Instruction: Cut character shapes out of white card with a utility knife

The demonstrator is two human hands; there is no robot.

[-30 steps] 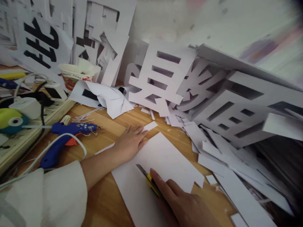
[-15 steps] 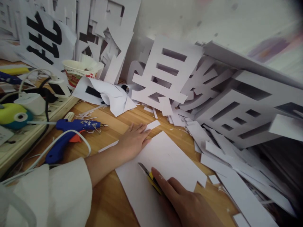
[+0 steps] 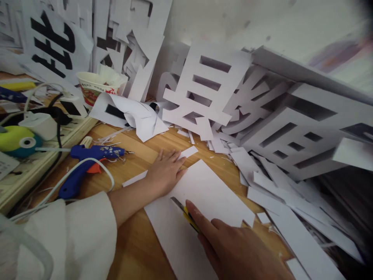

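Note:
A white board (image 3: 215,190) lies on the wooden table (image 3: 131,249), with a notch at its right corner. My left hand (image 3: 164,173) rests flat with fingers spread, across the board's upper left edge and a narrow white strip (image 3: 189,152). In my right hand (image 3: 227,241) is a yellow and black utility knife (image 3: 190,218), its blade out and pointing to the upper left over the board. The index finger lies along the knife's top. Whether the blade tip touches the board I cannot tell.
A blue glue gun (image 3: 96,152) with a white cord lies left, beside a power strip (image 3: 78,130) with plugs. Behind are a paper bowl (image 3: 97,87) and cut-out white characters (image 3: 211,77). White offcuts (image 3: 294,229) are heaped at the right.
The view has shifted slightly. My right hand has moved a little to the right at the wrist, with the knife still in it. My left hand stays on the board and strip.

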